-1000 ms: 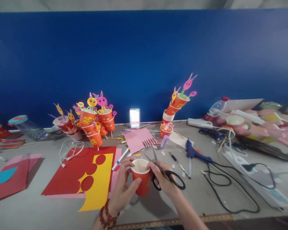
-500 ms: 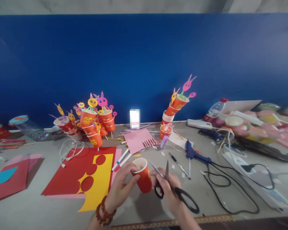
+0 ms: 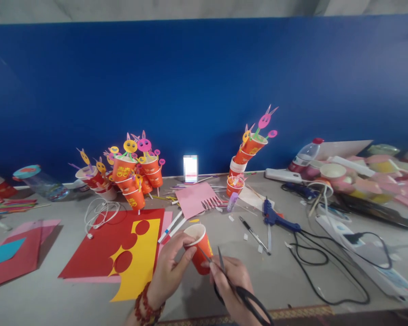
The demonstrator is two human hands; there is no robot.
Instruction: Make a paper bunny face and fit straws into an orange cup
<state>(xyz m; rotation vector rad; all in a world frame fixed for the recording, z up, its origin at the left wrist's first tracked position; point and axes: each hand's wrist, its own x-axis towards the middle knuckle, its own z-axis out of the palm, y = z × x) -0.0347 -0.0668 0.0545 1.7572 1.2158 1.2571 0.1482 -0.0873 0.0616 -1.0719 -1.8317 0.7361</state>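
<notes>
A red paper cup [image 3: 200, 253] with a white rim and yellow print tilts a little above the grey table. Around its left side my left hand [image 3: 172, 262] is closed, thumb on the outer wall near the rim. My right hand [image 3: 229, 280] grips a pair of black-handled scissors [image 3: 236, 290], whose blades are parted and point up and left. One blade overlaps the cup's right wall; I cannot tell whether it touches or pierces it. Fingertips of the right hand are close to the cup's lower right side.
Cut yellow paper [image 3: 136, 271] lies on red paper [image 3: 88, 253] at left. To the right are a pen [image 3: 255, 235], a blue glue gun [image 3: 279, 217] with a trailing cord and a power strip [image 3: 363, 258]. Decorated stacked cups [image 3: 124, 170] and a lit phone [image 3: 191, 169] stand behind.
The scissors and my right hand have moved left and slightly down, bringing the blades against or in front of the cup. My left hand and the cup have shifted slightly left.
</notes>
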